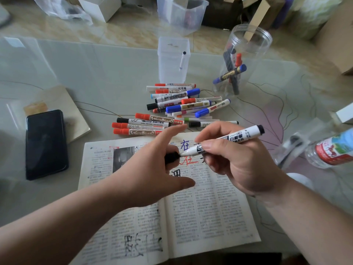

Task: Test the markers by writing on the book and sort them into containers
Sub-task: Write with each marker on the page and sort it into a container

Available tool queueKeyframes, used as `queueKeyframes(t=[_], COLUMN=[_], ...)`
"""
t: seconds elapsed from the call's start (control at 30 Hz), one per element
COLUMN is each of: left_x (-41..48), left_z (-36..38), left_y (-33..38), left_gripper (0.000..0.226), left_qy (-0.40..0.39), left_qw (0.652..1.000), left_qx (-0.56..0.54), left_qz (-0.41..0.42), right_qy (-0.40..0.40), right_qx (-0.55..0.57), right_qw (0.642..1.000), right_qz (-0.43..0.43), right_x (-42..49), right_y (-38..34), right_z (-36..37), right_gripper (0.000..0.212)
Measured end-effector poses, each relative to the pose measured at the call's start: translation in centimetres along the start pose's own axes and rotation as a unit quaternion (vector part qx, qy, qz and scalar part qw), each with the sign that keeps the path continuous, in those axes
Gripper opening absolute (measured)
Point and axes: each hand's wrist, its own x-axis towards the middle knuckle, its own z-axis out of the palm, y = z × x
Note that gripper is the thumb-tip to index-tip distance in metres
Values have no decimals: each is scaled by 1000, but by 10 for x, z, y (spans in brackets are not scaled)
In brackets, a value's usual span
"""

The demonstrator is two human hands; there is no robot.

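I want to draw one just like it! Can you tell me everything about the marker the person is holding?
The marker has a white, plastic-looking barrel with black print and a black plug at its tail. It slants above the open book, tail up and to the right. The right hand grips its barrel. The left hand pinches the black cap right at its front end, so the tip is hidden.
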Motion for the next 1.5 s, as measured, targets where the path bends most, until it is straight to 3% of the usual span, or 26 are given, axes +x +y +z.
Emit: queueKeyframes(t=[0.23,0.37,0.47,0.57,0.73,0.87,1.0,1.07,1.23,1.4,1.5], left_x=[-2,-7,-8,-5,3,4,2,1,0,-1,4], left_z=[1,-1,-2,-2,-12,-22,-19,-15,-10,-7,-9], left_y=[4,7,7,4,2,5,7,6,11,14,11], left_gripper=[83,59,33,18,21,25,41,46,28,28,34], left_qy=[-20,-47,-65,-35,5,21,27,39,91,86,111], left_qw=[1000,998,987,955,933,907,889,898,904,926,952], left_qx=[-7,-41,-147,-295,-360,-420,-450,-429,-409,-362,-282], left_qz=[3,27,14,5,22,-10,-75,-92,-82,-55,-32], right_qy=[-5,-47,-50,-56,-58,-34,-89,-79,-74,-84,-93], right_qx=[-18,-76,-109,-97,40,-20,-139,-186,-182,27,46], right_qw=[1000,995,992,994,997,999,986,979,980,986,978], right_qz=[-13,-34,-34,-21,17,11,-9,-24,-21,144,180], right_x=[-4,-7,-7,-6,-1,0,-10,-15,-21,-14,-8], right_y=[1,-1,-4,-4,-12,-21,-19,-12,-4,-9,-14], right_z=[-1,-1,-2,-7,-15,-24,-11,-6,3,4,3], right_gripper=[11,8,13,13,49,13,10,14,8,16,17])
